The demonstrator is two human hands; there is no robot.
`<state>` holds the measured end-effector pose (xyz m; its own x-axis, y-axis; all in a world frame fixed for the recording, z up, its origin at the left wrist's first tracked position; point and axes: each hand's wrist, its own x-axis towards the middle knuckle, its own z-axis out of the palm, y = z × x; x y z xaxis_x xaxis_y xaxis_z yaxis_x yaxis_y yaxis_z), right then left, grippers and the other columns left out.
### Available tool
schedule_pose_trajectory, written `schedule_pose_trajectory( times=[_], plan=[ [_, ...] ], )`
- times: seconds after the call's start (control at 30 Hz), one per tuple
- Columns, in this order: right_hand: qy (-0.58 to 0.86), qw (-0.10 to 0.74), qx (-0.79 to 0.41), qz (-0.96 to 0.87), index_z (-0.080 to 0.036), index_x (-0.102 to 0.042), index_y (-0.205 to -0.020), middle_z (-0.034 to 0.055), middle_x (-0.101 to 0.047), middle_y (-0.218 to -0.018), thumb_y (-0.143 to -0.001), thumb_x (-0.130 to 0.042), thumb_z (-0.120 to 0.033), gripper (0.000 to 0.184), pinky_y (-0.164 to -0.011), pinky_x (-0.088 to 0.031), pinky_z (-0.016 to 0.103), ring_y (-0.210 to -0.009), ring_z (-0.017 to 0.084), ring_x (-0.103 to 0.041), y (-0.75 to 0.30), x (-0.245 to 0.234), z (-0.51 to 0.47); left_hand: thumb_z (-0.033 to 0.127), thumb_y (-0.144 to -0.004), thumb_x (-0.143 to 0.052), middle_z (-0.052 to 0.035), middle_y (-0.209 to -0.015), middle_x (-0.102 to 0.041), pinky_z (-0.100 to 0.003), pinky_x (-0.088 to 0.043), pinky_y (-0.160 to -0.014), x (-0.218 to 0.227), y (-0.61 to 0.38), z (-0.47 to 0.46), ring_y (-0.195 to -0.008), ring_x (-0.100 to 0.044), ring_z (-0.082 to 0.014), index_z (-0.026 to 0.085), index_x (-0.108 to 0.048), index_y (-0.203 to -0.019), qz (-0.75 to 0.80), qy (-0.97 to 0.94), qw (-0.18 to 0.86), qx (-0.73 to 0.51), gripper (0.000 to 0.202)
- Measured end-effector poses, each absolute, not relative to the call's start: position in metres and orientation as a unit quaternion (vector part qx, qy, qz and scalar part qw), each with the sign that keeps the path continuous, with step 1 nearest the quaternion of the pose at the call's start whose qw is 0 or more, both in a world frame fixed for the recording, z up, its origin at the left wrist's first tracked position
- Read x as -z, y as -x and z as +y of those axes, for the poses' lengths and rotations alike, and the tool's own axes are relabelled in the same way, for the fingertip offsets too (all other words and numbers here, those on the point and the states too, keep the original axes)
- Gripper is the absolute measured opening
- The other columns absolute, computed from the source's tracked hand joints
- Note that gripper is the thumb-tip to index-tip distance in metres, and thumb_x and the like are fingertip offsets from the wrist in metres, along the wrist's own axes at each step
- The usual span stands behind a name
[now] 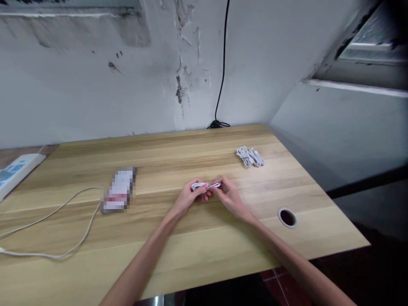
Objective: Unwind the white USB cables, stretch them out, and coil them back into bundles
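- So I'm holding a folded bundle of white cable (198,185) just above the table, around the middle of the scene.
- My left hand (185,199) is gripping its left end, thumb on the near side.
- My right hand (232,199) is pinching the right end between thumb and fingers, so both hands are grasping the same bundle and almost meeting.
- Two more white cable bundles (250,156) are lying side by side, farther off and to the right; the left one is showing a dark tie.
- A round table hole (287,218) is sitting to the right, nearer me.
- Over on the left, a pixelated phone-like slab (118,190) is lying flat, with a loose white cord (83,238) looping up to its left side.
- A white power strip (19,173) is poking in at the far left.
- A black cable (224,55) is hanging down the scuffed wall (140,93), coiling at the far edge of the wood-look table (197,259).
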<state>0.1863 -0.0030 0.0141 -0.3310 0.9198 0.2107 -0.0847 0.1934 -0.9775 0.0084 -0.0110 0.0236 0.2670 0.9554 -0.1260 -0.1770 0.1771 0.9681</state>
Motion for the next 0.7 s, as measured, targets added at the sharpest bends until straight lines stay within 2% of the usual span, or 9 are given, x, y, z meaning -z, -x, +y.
schedule_pose_trajectory(
  times=[0.13,0.3,0.53,0.7],
  plan=[
    [0.343,0.468,-0.537,-0.612,-0.021,-0.057,-0.093,0.0038,-0.063,-0.087,-0.092,-0.063,-0.041,0.021,-0.074,-0.051,0.032,-0.079,0.018,-0.063,-0.1859,-0.0128,-0.0028,0.042,-0.084,-0.07,-0.0045,-0.077,-0.069,-0.025,-0.049,-0.063,-0.0219,-0.0075,-0.0103,-0.065,-0.062,-0.0142,0.014,-0.064,-0.09,0.404,-0.482,0.639,-0.442,0.029],
    [0.379,0.458,-0.52,-0.613,-0.021,-0.057,-0.094,0.0052,-0.066,-0.094,-0.092,-0.061,-0.044,0.024,-0.077,-0.051,0.032,-0.083,0.018,-0.063,-0.1876,-0.0125,-0.0017,0.041,-0.079,-0.074,-0.0055,-0.082,-0.071,-0.027,-0.051,-0.068,-0.0221,-0.0076,-0.0104,-0.071,-0.065,-0.0168,0.015,-0.065,-0.097,0.424,-0.504,0.615,-0.433,0.033],
    [0.392,0.461,-0.511,-0.611,-0.021,-0.058,-0.093,0.0054,-0.065,-0.093,-0.091,-0.061,-0.042,0.021,-0.077,-0.05,0.032,-0.085,0.019,-0.062,-0.1898,-0.0124,-0.0003,0.042,-0.075,-0.075,-0.0054,-0.091,-0.073,-0.028,-0.051,-0.073,-0.0171,-0.0095,-0.0112,-0.08,-0.065,-0.0187,0.017,-0.07,-0.097,0.495,-0.564,0.5,-0.432,0.033],
    [0.392,0.46,-0.513,-0.609,-0.021,-0.059,-0.092,0.0053,-0.065,-0.091,-0.09,-0.063,-0.044,0.023,-0.075,-0.049,0.031,-0.083,0.019,-0.061,-0.1899,-0.0108,-0.0002,0.041,-0.075,-0.075,-0.006,-0.089,-0.074,-0.027,-0.051,-0.07,-0.0165,-0.0111,-0.0139,-0.078,-0.066,-0.0187,0.016,-0.073,-0.096,0.516,-0.562,0.47,-0.444,0.032]
  ],
)
